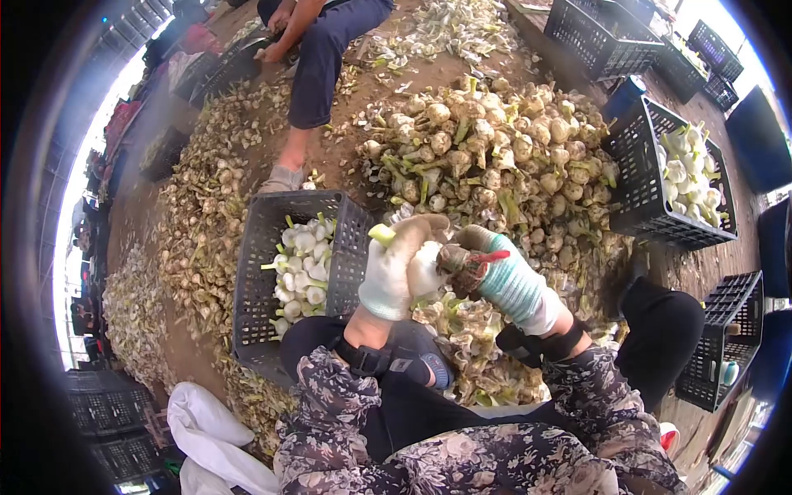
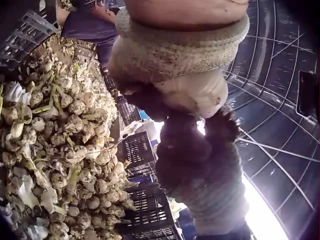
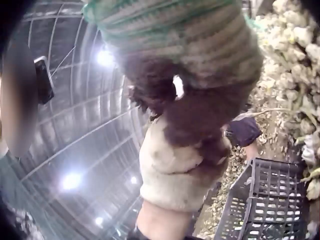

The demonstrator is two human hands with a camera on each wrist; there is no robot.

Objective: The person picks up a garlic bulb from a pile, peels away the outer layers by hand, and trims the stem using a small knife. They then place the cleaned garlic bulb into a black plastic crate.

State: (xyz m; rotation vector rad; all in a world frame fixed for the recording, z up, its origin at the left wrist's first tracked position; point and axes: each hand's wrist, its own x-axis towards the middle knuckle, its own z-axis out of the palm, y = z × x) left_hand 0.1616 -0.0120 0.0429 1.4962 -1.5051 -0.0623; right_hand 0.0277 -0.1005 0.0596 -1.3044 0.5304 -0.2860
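Note:
My left hand [image 1: 391,272], in a white knit glove, holds a white garlic bulb [image 1: 427,271] in front of my lap. Its cut green stem [image 1: 383,234] pokes out past the fingers on the left. The right hand [image 1: 513,279] wears a white and teal glove with dark, soiled fingertips, and meets the left hand at the bulb. From its curled fingers sticks out a thin red piece [image 1: 496,256]; the rest of that object is hidden in the grip. Both wrist views show the gloved fingers close together, with the bulb mostly covered.
A black crate [image 1: 351,227] with trimmed garlic stands at my left. Ahead lies a heap of untrimmed garlic [image 1: 511,148], with loose peelings [image 1: 478,355] below my hands. Another garlic-filled crate [image 1: 672,227] stands at the right. A seated person's leg [image 1: 318,78] is beyond the left crate.

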